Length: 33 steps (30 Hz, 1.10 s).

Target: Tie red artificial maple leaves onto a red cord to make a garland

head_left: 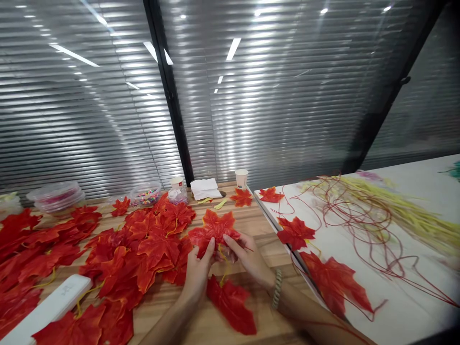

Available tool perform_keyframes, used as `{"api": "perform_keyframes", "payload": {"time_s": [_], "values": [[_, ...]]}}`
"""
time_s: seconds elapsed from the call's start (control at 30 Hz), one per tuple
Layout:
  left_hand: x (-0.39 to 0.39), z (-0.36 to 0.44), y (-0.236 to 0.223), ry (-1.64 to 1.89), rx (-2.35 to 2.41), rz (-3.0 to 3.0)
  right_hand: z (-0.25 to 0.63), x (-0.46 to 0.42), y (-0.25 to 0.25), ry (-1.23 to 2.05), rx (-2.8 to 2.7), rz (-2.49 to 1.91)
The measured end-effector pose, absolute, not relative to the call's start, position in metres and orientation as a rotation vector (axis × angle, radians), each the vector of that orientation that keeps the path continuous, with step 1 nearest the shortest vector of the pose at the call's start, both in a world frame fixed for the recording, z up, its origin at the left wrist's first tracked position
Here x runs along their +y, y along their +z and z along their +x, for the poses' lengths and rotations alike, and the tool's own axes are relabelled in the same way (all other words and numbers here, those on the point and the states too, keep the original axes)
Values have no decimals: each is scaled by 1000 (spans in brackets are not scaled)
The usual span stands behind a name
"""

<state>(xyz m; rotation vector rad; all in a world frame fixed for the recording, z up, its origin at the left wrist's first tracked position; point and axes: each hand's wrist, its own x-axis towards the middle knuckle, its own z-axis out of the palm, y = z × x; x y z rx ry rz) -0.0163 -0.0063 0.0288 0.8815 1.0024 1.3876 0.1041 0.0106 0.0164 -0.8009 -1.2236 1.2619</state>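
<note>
My left hand (198, 270) and my right hand (247, 256) meet over the wooden table (258, 230), both pinching a red artificial maple leaf (214, 230) by its base. A yellow stem hangs from the leaf between my hands. A beaded bracelet sits on my right wrist. Another red leaf (232, 303) lies flat on the table just under my hands. A large heap of red leaves (118, 254) spreads over the table to the left of my left hand.
A white board (395, 311) on the right carries red leaves, tangled red stems (359, 220) and yellow stems (413, 215). Two paper cups (241, 178), a folded napkin (204, 188), bead tubs (146, 194) and plastic lids (55, 194) line the far edge. A white case (46, 306) lies front left.
</note>
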Motion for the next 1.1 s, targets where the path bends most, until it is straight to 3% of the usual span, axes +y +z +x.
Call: {"api": "perform_keyframes", "payload": {"time_s": [0.5,0.67,0.87,1.1], "values": [[3,-28,31,1469,1022,870,106,6,23,1269,-1537,-804],[7,-32,47,1490,822,715,112,11,23,1202,-1536,-844],[8,-42,60,1245,533,364,109,14,12,1340,-1513,-814],[-3,-38,43,952,459,578,107,12,13,1120,-1570,-838]]}}
